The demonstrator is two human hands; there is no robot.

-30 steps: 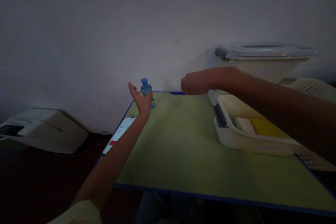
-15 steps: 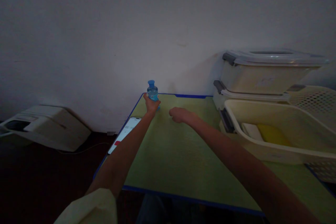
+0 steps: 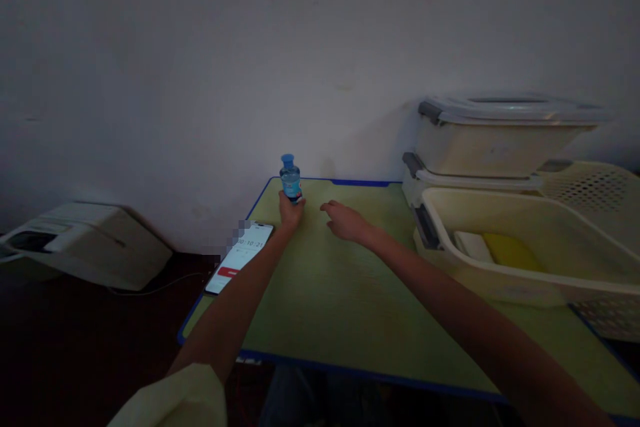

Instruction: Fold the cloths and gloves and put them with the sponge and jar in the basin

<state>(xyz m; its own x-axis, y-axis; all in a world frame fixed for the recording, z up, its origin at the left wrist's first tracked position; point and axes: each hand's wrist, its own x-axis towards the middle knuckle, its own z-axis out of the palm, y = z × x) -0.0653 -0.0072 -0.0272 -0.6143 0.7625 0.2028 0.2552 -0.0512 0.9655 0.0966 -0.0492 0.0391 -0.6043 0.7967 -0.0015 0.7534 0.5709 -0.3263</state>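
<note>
A blue-capped clear bottle [image 3: 291, 177] with blue liquid and a label stands upright near the far left corner of the table. My left hand [image 3: 291, 210] is around its lower part, thumb on one side and fingers on the other, partly hiding the base. To the right of the bottle, my right hand [image 3: 345, 220] hovers over the tabletop with nothing in it. Its fingers are loosely stretched toward the bottle and slightly apart. A phone [image 3: 235, 257] showing a running timer lies by the left edge, partly covered by my left forearm.
The green table [image 3: 340, 307] has a blue rim and meets a pale wall. At right are an open cream bin [image 3: 500, 283] holding a white and a yellow item, stacked lidded boxes [image 3: 495, 147] and a perforated basket [image 3: 595, 190]. A white appliance-like box [image 3: 100, 243] sits at left.
My left hand has slid lower on the bottle, so more of its label shows. The fingers of my right hand have opened out from a curled shape. The view has shifted slightly.
</note>
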